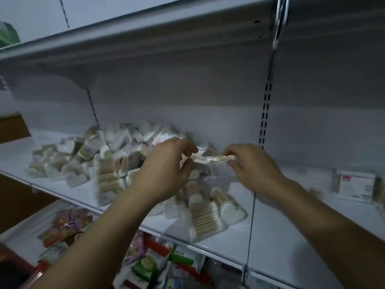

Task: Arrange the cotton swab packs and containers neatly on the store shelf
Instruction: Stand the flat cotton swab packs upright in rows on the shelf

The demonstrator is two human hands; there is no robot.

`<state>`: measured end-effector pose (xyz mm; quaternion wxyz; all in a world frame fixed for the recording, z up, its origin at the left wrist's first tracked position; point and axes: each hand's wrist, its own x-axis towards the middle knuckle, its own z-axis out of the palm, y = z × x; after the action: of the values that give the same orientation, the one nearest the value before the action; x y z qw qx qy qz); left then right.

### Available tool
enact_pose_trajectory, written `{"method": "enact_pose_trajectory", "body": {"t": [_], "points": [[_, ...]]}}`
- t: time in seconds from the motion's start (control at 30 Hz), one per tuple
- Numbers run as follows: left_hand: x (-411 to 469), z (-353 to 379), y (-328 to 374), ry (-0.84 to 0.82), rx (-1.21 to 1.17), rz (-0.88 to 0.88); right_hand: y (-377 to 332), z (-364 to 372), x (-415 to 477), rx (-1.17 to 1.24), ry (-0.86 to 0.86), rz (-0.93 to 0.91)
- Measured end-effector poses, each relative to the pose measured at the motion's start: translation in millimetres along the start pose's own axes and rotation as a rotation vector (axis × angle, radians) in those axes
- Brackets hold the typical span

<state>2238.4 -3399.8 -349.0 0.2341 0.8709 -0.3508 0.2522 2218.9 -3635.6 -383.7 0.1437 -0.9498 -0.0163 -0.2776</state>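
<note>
1. The white shelf point(281, 236) runs from the far left to the near right. Its back panel carries a slotted upright point(265, 113) right of the middle.
2. An upper shelf point(145, 24) hangs over it and shades the back.
3. A loose pile of cotton swab packs point(112, 174) covers the left and middle of the shelf. Clear bags of wooden-stemmed swabs lie at all angles, some reaching the near edge.
4. On the lower level, at the near left, lie colourful packets point(150, 263), blurred.
5. The left hand point(166, 170) is raised above the middle of the pile, fingers curled, pinching the left end of a thin swab pack point(216, 158).
6. The right hand point(254, 165), just right of it, pinches the pack's right end between thumb and fingertips.
7. At the far left edge of the pile sit white heart-shaped containers point(76, 179).
8. A flat boxed pack point(354, 184) with a small red label lies alone at the far right, well apart from the pile.
9. The thin swab pack is held level between both hands, above the pile, and I cannot tell whether it touches it.
</note>
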Motion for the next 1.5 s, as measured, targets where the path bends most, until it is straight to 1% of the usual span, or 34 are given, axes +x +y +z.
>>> {"method": "enact_pose_trajectory", "body": {"t": [0.07,0.13,0.2,0.23,0.27,0.3,0.37,0.4,0.43,0.47,0.5,0.57,0.6,0.63,0.7,0.87,0.93,1.0,1.03,1.1,1.23,1.27,1.33,1.37,1.4,1.47,1.5], "points": [[6,0,-3,0.002,-0.026,0.010,-2,-18,-5,0.089,0.081,-0.008],[12,3,0,-0.040,-0.074,0.053,-12,-32,-11,0.225,0.141,-0.029],[17,9,3,-0.105,-0.103,0.112,-25,-38,-14,0.365,0.141,-0.045],[18,13,3,-0.103,-0.106,0.135,-31,-38,-12,0.414,0.126,-0.055],[19,18,1,-0.059,-0.111,0.135,-36,-35,-8,0.450,0.115,-0.061],[21,22,-4,0.011,-0.125,0.100,-39,-32,-2,0.512,0.124,-0.045],[20,27,-17,0.196,-0.220,-0.064,-36,-24,11,0.680,0.196,0.057],[19,29,-22,0.292,-0.299,-0.153,-33,-18,17,0.691,0.235,0.116],[17,29,-26,0.370,-0.375,-0.224,-30,-11,22,0.629,0.253,0.148],[16,29,-27,0.421,-0.443,-0.267,-27,-3,26,0.525,0.220,0.156],[16,28,-26,0.442,-0.501,-0.286,-25,7,29,0.436,0.134,0.151],[15,27,-22,0.444,-0.601,-0.293,-28,28,31,0.296,-0.101,0.153],[13,27,-21,0.441,-0.643,-0.298,-30,37,32,0.250,-0.153,0.158],[11,27,-20,0.434,-0.679,-0.304,-31,44,33,0.223,-0.139,0.166],[8,26,-24,0.413,-0.729,-0.315,-32,48,36,0.208,-0.049,0.186],[4,29,-49,0.399,-0.750,-0.345,-15,37,42,0.267,0.087,0.163],[5,31,-50,0.415,-0.797,-0.344,-12,20,45,0.354,0.184,0.167],[10,34,-48,0.405,-0.785,-0.314,-12,-1,47,0.537,0.281,0.180],[14,35,-47,0.385,-0.756,-0.282,-15,-10,46,0.656,0.301,0.175],[22,35,-39,0.337,-0.762,-0.240,-24,-21,44,0.834,0.264,0.150],[24,38,-16,0.174,-1.011,-0.267,-47,-18,42,0.910,0.180,0.087],[21,39,-13,0.167,-1.030,-0.263,-52,-15,43,0.955,0.170,0.086],[16,40,-14,0.220,-1.028,-0.263,-55,-8,45,1.016,0.156,0.115],[14,40,-17,0.256,-1.024,-0.276,-54,-4,47,1.003,0.152,0.143],[11,39,-19,0.290,-1.023,-0.294,-50,1,48,0.937,0.146,0.173],[4,39,-24,0.357,-1.021,-0.319,-38,13,48,0.656,0.068,0.184],[0,39,-24,0.382,-1.017,-0.317,-32,21,45,0.511,-0.017,0.174]]}}
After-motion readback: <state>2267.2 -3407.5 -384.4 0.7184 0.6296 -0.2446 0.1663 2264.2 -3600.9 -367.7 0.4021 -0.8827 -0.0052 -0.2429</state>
